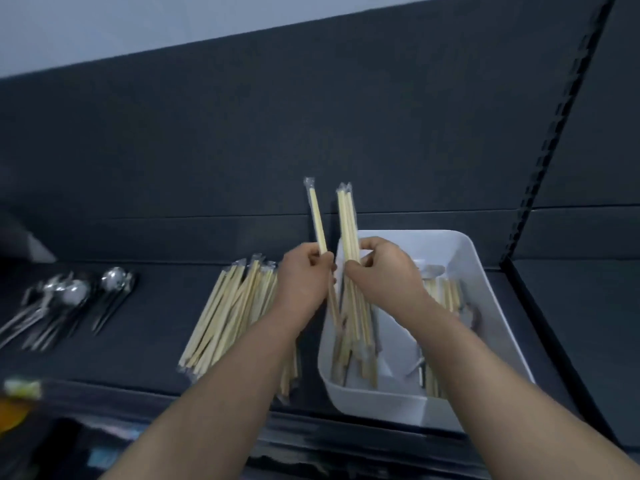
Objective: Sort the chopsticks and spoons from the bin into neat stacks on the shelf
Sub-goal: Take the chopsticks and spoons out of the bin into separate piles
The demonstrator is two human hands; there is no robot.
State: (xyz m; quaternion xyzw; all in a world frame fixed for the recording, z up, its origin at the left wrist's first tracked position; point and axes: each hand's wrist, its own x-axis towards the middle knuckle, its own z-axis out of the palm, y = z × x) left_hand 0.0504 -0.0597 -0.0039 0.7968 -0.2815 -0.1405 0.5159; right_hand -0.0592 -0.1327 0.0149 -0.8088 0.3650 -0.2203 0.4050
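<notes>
your left hand [306,271], at centre frame, pinches one wrapped pair [317,216] of chopsticks near its lower third, so the long end stands up and tilts slightly left. your right hand [384,271], just beside it, has fingers and thumb curled round a bundle [348,220] of several wrapped pairs. the bundle is nearly upright and its lower ends reach down into the white bin [377,396] at lower right. holding both sets upright keeps the ends level and lets you compare or merge them before laying them down.

the dark shelf [156,341] carries two sorted groups. the chopstick stack [235,313] lies left of the bin, partly hidden under your left forearm, with its pairs roughly parallel but fanned at the far end. the spoons [69,299] lie well apart from it at the left edge of the frame, bowls pointing away from you. this separation keeps the two item types from mixing.

more chopsticks [446,292] lie along the right side of the bin. grey items beside them are too blurred to identify.

judgement: sorting is well under way but not finished. the likely next step is to join the single pair to the bundle and lay both on the chopstick stack, ends aligned. the slippery wrappers could let pairs slide out of a loose grip.
</notes>
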